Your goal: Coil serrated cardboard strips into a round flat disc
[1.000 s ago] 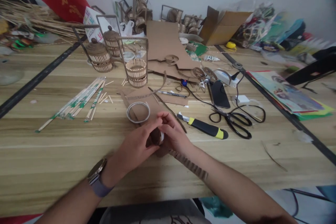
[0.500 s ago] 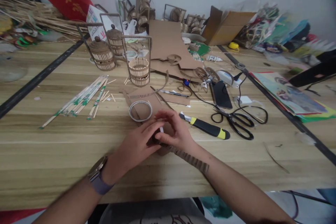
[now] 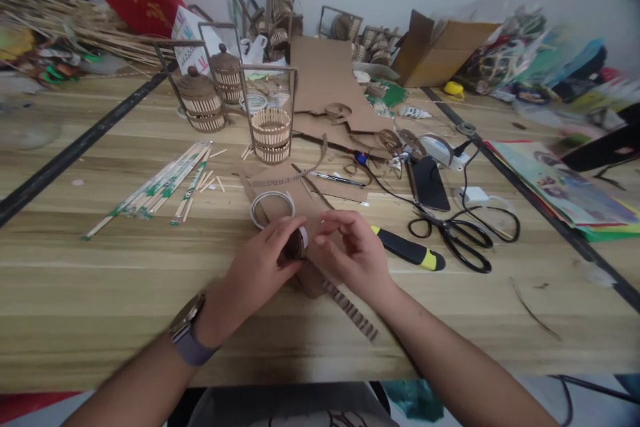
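Note:
My left hand is closed around a small dark brown roll with a whitish band on its right side; the fingers hide part of it. From beneath the roll, a corrugated cardboard strip trails toward the table's front edge. Just right of the roll, my right hand hovers apart from it, fingers loosely bent and nothing visible between them. Beyond my left hand lies a white ring-shaped roll on a flat piece of cardboard. A black and yellow utility knife rests beside my right hand.
Black scissors, a phone and cables lie to the right. Bundled wooden sticks are at left. Behind them stand small slatted buckets, one an open bucket with a tall handle. A cardboard box stands at the back.
My right hand has moved off the roll to the right, uncovering more of it. The left hand keeps its hold. The whole view has shifted slightly.

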{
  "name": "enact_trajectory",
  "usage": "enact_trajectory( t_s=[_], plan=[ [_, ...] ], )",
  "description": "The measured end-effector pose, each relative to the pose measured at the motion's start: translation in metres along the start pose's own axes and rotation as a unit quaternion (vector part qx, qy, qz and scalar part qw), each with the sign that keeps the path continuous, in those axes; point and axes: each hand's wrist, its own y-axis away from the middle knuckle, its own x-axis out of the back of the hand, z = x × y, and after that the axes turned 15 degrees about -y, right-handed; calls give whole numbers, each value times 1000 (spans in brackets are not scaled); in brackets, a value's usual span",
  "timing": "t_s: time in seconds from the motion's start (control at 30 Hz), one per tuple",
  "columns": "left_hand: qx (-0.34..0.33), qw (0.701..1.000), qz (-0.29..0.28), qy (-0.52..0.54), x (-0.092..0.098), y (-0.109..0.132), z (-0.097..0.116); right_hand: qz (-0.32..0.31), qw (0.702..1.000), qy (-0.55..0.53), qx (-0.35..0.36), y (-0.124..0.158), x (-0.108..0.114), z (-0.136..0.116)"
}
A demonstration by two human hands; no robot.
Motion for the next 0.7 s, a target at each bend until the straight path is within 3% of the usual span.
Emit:
enact_trajectory(
  t_s=[0.3, 0.7],
  plan=[
    [17, 1000, -7, -13, -4, 3, 1, -40, 989, 137, 41, -1, 0, -5],
    [39, 998, -35, -20, -4, 4, 5, -68, 977, 192, 67, 2, -1, -6]
  ],
)
